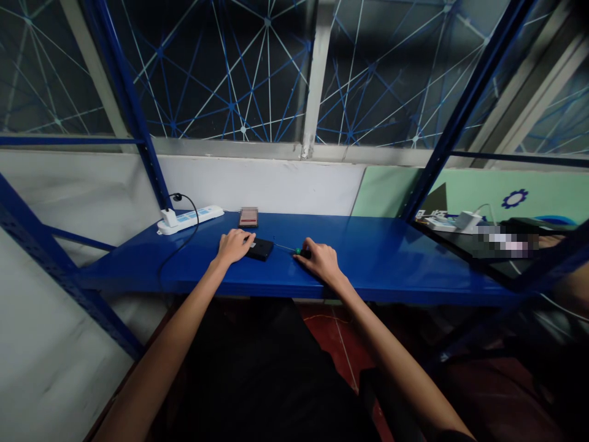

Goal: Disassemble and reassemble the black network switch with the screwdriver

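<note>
A flat black rectangular box point(261, 248) lies on the blue table point(368, 264). Over its left end is my left hand point(234, 245), fingers closed on it and thumb side toward me; part of the box is hidden under them. To the right, my right hand point(321, 261) is wrapped round the green and black handle of a screwdriver point(300, 252). Its thin metal shaft points left, with the tip close to the right edge of the box; whether they touch I cannot tell. Small dark specks, too small to name, lie just behind the box.
Behind my left hand stand a white power strip point(191, 219) with a plugged-in black cable point(177, 250) and a small clear-lidded case point(248, 217). Blue rack posts point(150, 159) rise at both sides. Far right, a person's arm point(573, 279) and chargers point(467, 221) are at another surface.
</note>
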Available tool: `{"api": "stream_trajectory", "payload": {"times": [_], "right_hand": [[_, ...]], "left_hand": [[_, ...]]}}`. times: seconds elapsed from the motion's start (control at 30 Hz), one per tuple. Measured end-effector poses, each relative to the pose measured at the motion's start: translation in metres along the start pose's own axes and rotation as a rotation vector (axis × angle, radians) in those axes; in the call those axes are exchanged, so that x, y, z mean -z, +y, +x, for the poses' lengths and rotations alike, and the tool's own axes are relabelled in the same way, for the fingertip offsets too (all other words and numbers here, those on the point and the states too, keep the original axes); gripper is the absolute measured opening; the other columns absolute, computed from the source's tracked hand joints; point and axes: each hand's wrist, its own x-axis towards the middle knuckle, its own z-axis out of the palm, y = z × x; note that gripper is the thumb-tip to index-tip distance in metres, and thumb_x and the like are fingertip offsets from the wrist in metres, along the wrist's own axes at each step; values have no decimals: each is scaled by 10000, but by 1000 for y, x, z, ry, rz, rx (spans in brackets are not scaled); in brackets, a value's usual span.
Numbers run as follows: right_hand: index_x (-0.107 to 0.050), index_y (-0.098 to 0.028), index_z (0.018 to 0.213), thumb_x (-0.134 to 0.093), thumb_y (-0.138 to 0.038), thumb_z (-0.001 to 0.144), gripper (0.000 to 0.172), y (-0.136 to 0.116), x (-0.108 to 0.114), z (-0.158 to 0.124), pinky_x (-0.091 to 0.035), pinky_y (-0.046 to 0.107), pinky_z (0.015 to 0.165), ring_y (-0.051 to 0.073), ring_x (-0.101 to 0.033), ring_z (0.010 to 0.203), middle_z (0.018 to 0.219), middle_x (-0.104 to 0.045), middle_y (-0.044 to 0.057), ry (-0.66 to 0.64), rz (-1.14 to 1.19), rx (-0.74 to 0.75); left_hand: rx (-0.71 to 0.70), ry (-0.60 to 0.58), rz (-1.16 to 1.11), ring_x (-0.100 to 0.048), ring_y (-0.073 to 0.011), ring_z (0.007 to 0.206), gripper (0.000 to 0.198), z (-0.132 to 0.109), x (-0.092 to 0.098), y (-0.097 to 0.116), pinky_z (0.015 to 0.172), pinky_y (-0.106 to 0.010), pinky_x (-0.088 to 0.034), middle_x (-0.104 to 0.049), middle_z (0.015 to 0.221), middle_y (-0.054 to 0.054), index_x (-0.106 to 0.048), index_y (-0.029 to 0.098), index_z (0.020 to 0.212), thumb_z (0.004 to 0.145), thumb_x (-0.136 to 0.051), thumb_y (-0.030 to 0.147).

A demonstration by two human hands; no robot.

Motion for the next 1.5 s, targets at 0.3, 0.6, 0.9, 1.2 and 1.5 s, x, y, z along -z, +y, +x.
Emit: {"api": "stream_trajectory", "payload": {"times": [0.3,0.6,0.9,1.2,1.5], "right_hand": [[-656,-210,850,-471,-605,911,440,0,-1,-1,-259,267,565,173,-626,723,848,-700,46,66,57,24],[-689,-220,860,-576,-626,847,422,4,-3,-1,-250,266,547,156,-585,710,907,-644,33,46,54,43],[-626,-220,952,-566,-592,871,385,1,-2,0,-212,270,532,158,-602,716,986,-662,42,27,-10,51],[-645,-216,899,-480,-609,918,427,0,0,0,-220,262,548,169,-623,730,865,-707,39,-3,30,107],[-682,-219,860,-457,-590,924,439,-3,3,-3,-234,273,541,161,-602,713,896,-661,46,18,-2,68]], "left_hand": [[5,3,4,-562,-286,1145,519,0,-1,-1,905,-398,-450,-690,1182,-79,-720,251,1127,995,-283,497],[-3,9,3,-567,-284,1140,515,-1,0,-1,900,-398,-457,-693,1170,-80,-724,246,1112,996,-284,487],[1,-1,-7,-565,-293,1151,517,-1,1,0,905,-416,-453,-688,1184,-83,-721,242,1113,995,-283,490],[-2,16,-2,-569,-287,1147,516,0,-4,-3,899,-400,-456,-692,1183,-80,-723,249,1112,991,-287,498],[8,3,-9,-563,-286,1159,502,-1,2,1,902,-396,-459,-687,1195,-77,-726,255,1110,990,-299,491]]}}
